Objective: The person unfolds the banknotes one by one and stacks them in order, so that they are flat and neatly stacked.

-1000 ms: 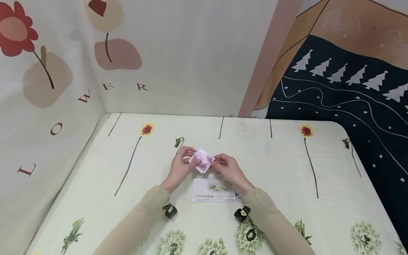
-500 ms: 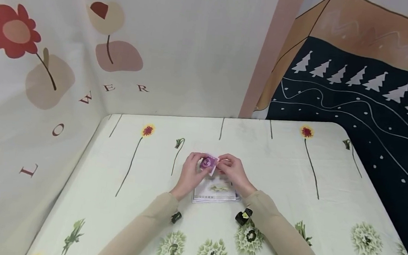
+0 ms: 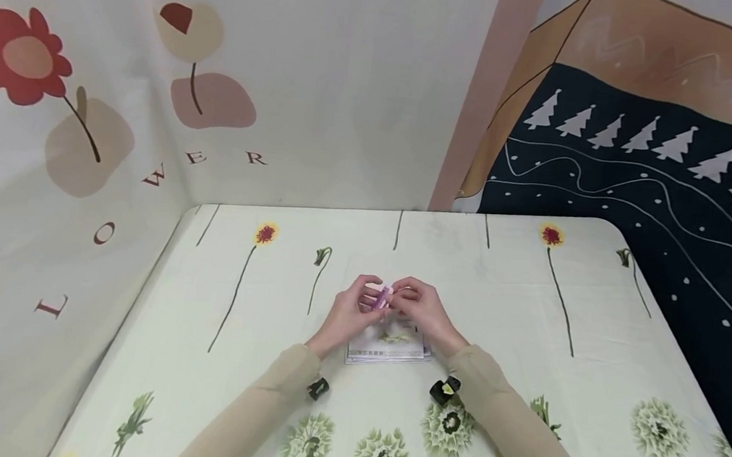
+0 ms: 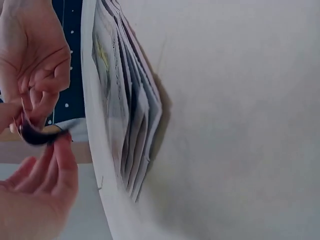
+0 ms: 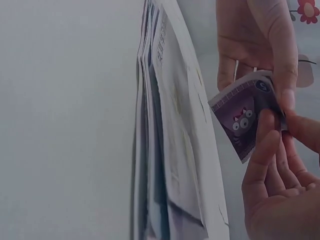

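Note:
A small purple printed paper (image 3: 382,297) is held between both hands above the table. In the right wrist view this purple paper (image 5: 241,118) shows a cartoon figure with round eyes and a 5 at one corner; it is bent. My left hand (image 3: 346,320) grips one side of it with thumb and fingers. Fingertips of my right hand (image 3: 425,312) pinch its other edge. Seen edge-on in the left wrist view, the paper (image 4: 36,137) curves. Just below the hands lies a stack of larger printed papers (image 3: 385,348), partly covered by them.
The table (image 3: 498,284) wears a pale cloth printed with flowers. A white printed curtain (image 3: 351,96) rises behind and at left, and a dark tree-patterned cloth (image 3: 645,180) hangs at right. Black wrist cameras sit under both sleeves.
The left hand has come right and slightly nearer, toward the right hand. The purple paper has turned from face-up to nearly edge-on in the head view. The stack has stayed put.

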`<state>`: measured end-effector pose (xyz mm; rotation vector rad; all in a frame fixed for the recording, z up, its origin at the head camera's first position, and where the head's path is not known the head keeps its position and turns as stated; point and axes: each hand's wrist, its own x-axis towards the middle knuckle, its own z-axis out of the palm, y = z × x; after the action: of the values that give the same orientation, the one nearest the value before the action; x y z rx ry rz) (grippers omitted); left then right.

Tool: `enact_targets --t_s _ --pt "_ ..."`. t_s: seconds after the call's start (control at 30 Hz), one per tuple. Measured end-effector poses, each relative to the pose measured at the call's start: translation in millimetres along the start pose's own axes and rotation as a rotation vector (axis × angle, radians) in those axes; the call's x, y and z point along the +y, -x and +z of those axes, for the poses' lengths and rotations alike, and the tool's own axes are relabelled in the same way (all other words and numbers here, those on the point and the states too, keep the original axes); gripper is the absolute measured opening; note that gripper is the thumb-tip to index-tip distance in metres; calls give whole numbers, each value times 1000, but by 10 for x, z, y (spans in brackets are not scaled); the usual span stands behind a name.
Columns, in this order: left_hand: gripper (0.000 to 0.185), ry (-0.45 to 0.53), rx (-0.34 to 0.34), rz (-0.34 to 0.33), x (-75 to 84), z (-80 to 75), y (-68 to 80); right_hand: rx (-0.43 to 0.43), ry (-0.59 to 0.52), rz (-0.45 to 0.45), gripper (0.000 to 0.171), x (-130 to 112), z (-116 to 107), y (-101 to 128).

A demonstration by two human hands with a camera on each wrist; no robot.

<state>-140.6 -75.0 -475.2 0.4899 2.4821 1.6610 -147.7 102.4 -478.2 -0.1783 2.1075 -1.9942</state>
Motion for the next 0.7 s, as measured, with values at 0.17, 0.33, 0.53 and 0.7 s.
enact_targets --t_s 0.17,0.33,0.53,0.7 --pt "54 187 -105 -41 132 -50 37 -60 -9 4 21 -61 -71 46" --pt "52 274 -174 -39 377 -111 74 -69 -22 -18 20 -78 -128 66" --pt "49 313 -189 -15 343 -120 73 -69 -3 -28 24 -18 -175 52" --pt "51 327 -203 -25 330 -120 84 -68 10 -14 23 9 -205 57"
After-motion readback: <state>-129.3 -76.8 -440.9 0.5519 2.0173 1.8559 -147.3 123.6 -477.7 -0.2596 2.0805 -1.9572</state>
